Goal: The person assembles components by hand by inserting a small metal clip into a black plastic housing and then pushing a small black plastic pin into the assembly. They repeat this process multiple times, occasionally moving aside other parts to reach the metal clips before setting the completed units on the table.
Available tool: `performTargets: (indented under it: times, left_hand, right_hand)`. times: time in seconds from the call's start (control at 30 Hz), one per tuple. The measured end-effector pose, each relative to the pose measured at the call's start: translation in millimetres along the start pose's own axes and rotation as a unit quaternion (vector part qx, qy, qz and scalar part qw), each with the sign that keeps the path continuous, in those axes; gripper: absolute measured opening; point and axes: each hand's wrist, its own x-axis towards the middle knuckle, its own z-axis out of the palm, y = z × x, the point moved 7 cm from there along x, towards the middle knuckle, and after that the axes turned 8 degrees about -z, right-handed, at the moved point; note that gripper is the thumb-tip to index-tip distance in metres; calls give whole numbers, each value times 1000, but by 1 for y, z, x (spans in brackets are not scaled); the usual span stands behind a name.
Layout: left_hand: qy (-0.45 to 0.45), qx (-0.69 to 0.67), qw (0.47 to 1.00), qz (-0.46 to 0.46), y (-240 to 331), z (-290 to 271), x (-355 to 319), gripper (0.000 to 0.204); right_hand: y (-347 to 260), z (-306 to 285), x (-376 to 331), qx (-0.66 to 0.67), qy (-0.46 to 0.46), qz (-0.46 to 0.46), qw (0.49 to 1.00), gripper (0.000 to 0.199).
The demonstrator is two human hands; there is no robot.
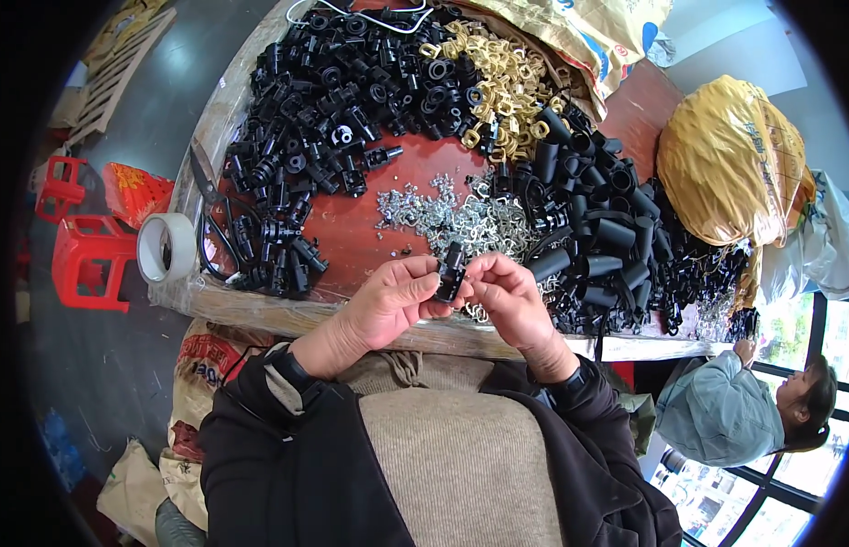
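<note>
Head view shows, from left to right, red plastic stools (82,242) on the dark floor, a roll of white tape (166,247) and scissors (208,196) at the round reddish table (352,232) edge, then heaps of black plastic fittings (338,82), brass-coloured rings (502,91), small silver metal clips (452,219) and black tubes (602,223), with a bulging yellow sack (730,159) at the far right. Near the table's front edge, the left hand (388,301) and right hand (507,296) both pinch one small black fitting (450,272) between their fingertips. Another person in a pale jacket (721,410) sits by bright windows at the lower right.
</note>
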Motion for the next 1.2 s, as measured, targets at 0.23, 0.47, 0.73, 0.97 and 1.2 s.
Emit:
performTargets:
  times: [0.23,0.47,0.73,0.97,1.2]
  left_hand:
    - [1,-12,1000,-19,-4,0,-2,36]
    - [4,-45,999,-27,-8,-3,0,34]
    - [55,-82,995,-27,-10,-16,5,27]
    - [94,-60,993,-26,-9,-16,0,26]
    - [110,-54,992,-17,-12,-13,-5,23]
  right_hand:
    - [-48,25,-11,-552,-81,-326,763,13]
    - [-49,15,-8,-562,-73,-291,771,13]
    - [-53,21,2,-446,-40,-298,843,4]
    - [-56,35,-5,-463,-36,-346,816,7]
    - [-56,36,-17,-496,-18,-372,784,10]
